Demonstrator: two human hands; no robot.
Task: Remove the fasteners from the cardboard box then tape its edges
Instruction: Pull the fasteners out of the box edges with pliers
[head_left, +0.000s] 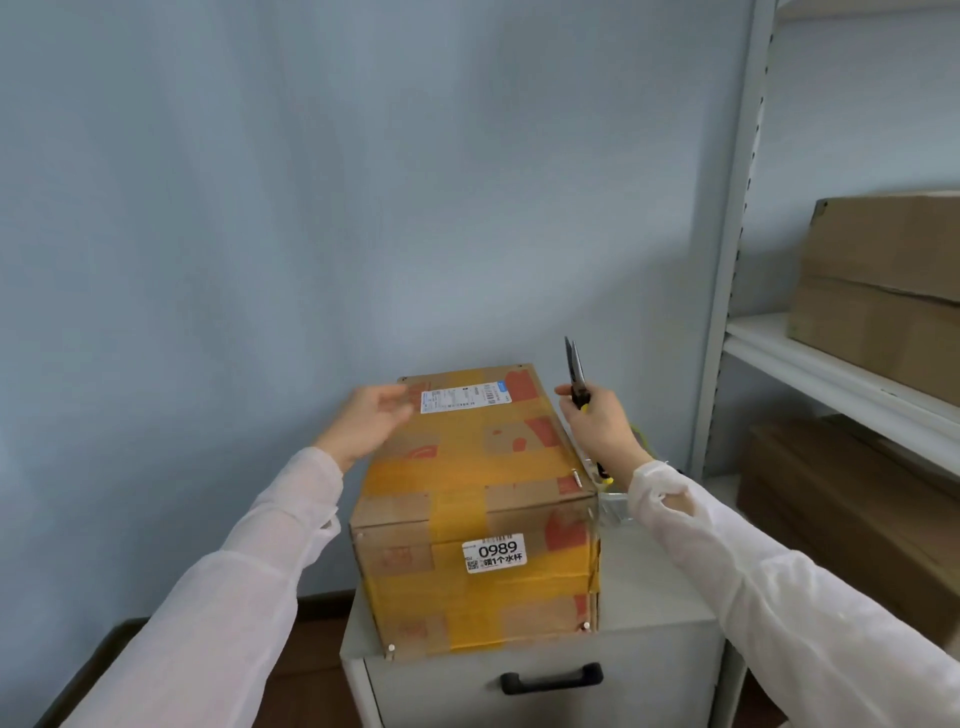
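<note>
Gripping pliers (575, 374), right hand (597, 426) hangs beside the box (467, 467); left hand (363, 421), fingers relaxed, at its opposite edge.

Soft, even indoor light, faint shadows on the wall (363, 182), slight overall blur, wide-angle bending at edges

Right hand (602, 428) hides the handles of the pliers (575, 371)

front sticker (494, 554) on cardboard box (467, 467): "0989", "领1个水杯" | top shipping label (465, 397): print too small
</note>
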